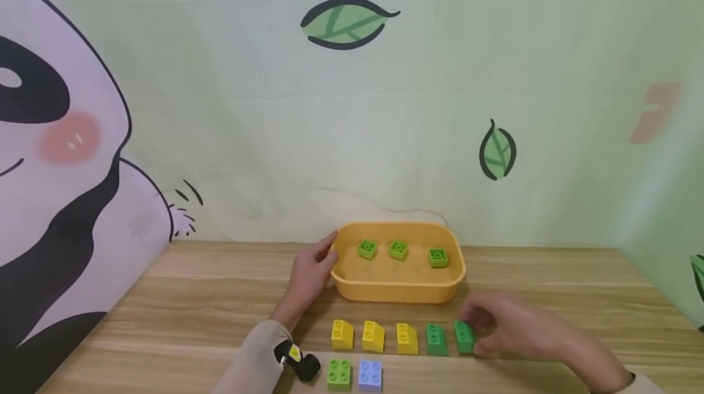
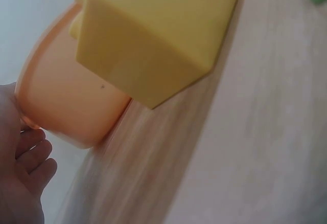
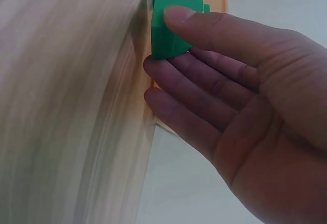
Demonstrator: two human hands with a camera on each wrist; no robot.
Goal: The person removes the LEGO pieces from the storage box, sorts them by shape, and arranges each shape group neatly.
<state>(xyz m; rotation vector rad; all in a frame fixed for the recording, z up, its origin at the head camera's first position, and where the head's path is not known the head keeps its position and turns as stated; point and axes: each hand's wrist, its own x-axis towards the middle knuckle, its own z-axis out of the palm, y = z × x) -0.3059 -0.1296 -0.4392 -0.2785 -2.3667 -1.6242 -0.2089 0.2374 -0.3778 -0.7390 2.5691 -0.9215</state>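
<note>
- Pinching the far-right dark green block (image 1: 464,338) with your right hand (image 1: 517,327), beside its twin (image 1: 436,340).
- Holding the orange box (image 1: 396,292) by its left side with your left hand (image 1: 308,273).

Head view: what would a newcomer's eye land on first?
Probably the huge cartoon panda filling the left side of the backdrop. Then the orange tray at centre, three light-green bricks inside, left hand at its left end. Nearer the viewer, the right hand pinches the rightmost dark-green brick in a yellow-and-green row.
</note>
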